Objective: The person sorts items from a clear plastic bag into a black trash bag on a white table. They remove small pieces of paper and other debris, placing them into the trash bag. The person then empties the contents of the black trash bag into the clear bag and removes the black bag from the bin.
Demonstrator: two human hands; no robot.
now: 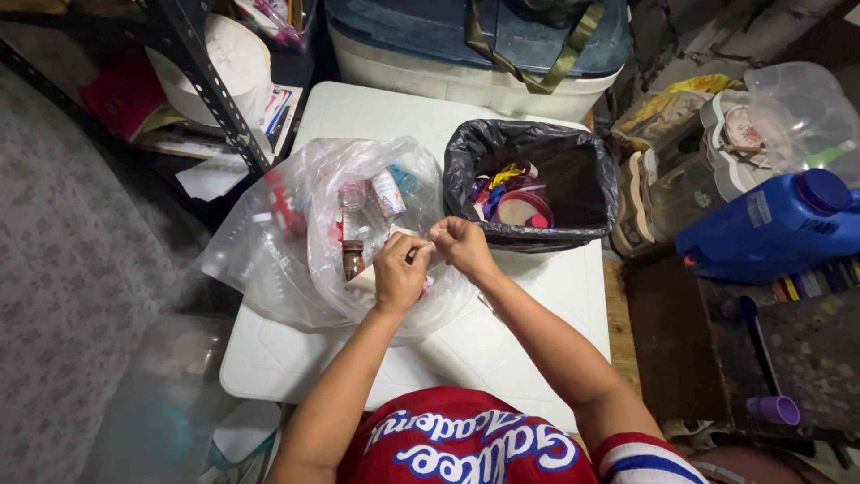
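Bright, even overhead light falls on the white table [528, 296] at centre; the frame's corners fall dim. Glare glints on the clear plastic bag [269, 251]. Edges bend, wide-angle, and the lower left blurs.

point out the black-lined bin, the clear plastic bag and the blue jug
black-lined bin [580, 170]: head view, on the inner right wall of its liner
clear plastic bag [255, 260]: head view, on its left bulge
blue jug [770, 224]: head view, on the middle of its body

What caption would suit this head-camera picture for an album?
Both hands, left hand and right hand, pinch a small item above a clear plastic bag beside a black-lined bin.
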